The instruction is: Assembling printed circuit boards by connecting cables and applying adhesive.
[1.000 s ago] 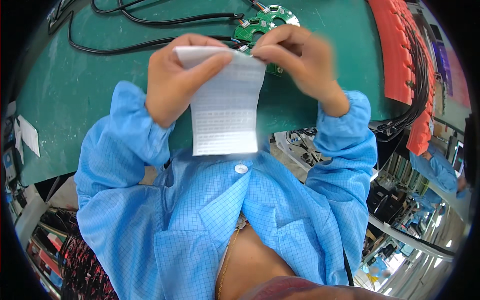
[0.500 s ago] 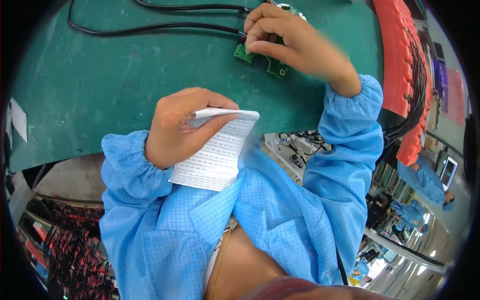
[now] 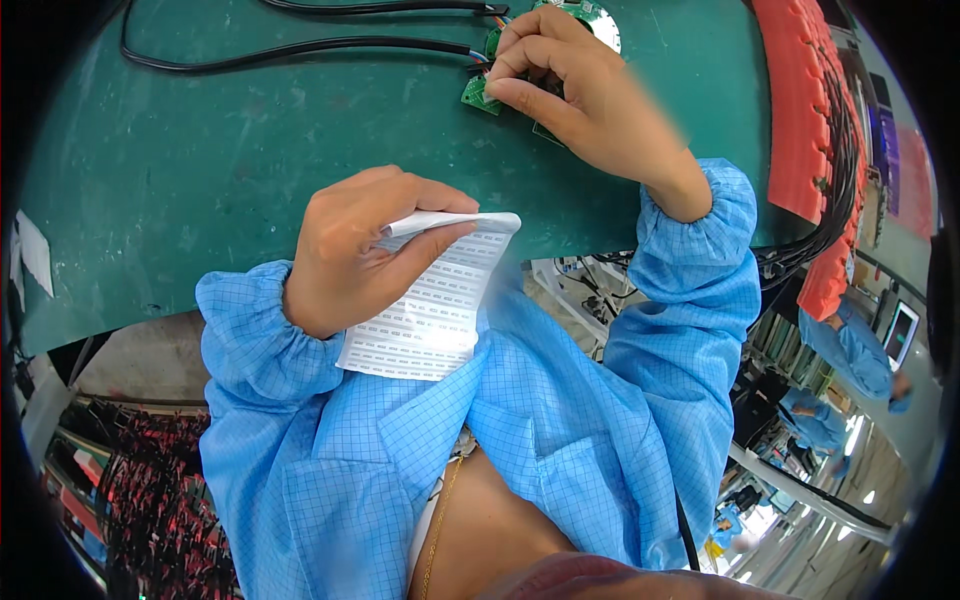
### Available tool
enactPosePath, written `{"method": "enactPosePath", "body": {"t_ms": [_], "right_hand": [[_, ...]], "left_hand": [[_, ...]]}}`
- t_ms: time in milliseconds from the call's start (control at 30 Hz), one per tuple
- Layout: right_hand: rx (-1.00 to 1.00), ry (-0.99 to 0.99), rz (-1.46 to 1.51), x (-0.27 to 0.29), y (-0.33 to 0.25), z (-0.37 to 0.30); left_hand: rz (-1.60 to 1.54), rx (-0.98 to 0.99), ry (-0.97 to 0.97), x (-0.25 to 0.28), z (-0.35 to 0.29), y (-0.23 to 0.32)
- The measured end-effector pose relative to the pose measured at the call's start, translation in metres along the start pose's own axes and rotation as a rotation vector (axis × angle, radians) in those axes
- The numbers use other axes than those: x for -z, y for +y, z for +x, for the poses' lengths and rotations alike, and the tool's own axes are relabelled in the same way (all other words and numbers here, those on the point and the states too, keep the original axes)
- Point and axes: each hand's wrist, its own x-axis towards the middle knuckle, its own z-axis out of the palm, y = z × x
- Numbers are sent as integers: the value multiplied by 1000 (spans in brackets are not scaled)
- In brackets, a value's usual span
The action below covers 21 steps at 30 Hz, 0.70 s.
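My left hand (image 3: 350, 255) grips a sheet of small white labels (image 3: 425, 310) between thumb and fingers. Its top edge is folded over, and it hangs in front of my blue checked smock. Farther off on the right, my right hand (image 3: 575, 95) is over a green circuit board (image 3: 482, 96), with thumb and fingertips closed together at the board near its wire connector. What the fingertips pinch is too small to make out. Much of the board lies hidden under that hand. A second green board with a round white part (image 3: 603, 28) shows behind the fingers.
Two black cables (image 3: 300, 50) run across the green work mat (image 3: 200, 170) to the boards. Red foam strips (image 3: 800, 110) with a bundle of black cables line the right edge. White paper scraps (image 3: 35, 250) lie at the left edge. Other people in blue are in the right background.
My right hand has shifted slightly and tilted at the board, covering more of its right part. More of the round-parted board shows behind it. My left hand keeps the label sheet almost still.
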Motion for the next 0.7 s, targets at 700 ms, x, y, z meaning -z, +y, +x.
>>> {"method": "enactPosePath", "body": {"t_ms": [700], "right_hand": [[-144,160,-29,25,7,9]], "left_hand": [[144,-58,-32,1,4,3]]}}
